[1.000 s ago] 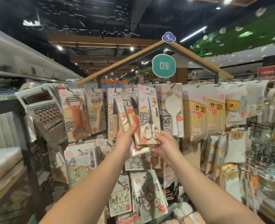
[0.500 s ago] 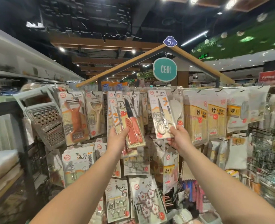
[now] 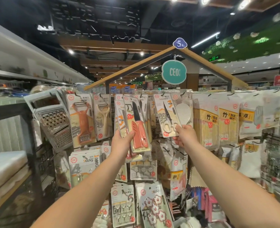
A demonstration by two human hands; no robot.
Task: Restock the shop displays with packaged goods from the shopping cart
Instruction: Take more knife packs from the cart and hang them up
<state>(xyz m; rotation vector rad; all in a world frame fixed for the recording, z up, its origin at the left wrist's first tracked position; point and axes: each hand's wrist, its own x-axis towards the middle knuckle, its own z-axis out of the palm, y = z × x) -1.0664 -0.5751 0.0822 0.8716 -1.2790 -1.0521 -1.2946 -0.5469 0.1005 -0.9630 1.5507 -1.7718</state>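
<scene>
Gripping knife pkgs (L), scissors pkg (R), prob. hooked.

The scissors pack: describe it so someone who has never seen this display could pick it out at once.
Find the round teal CEO sign under the wooden roof peak; the top row of hanging cards runs just below it. The scissors pack hangs almost straight under the sign, its lower corner pinched by the right hand. Unlike the orange knife pack on its left, it shows cream-handled scissors.
</scene>
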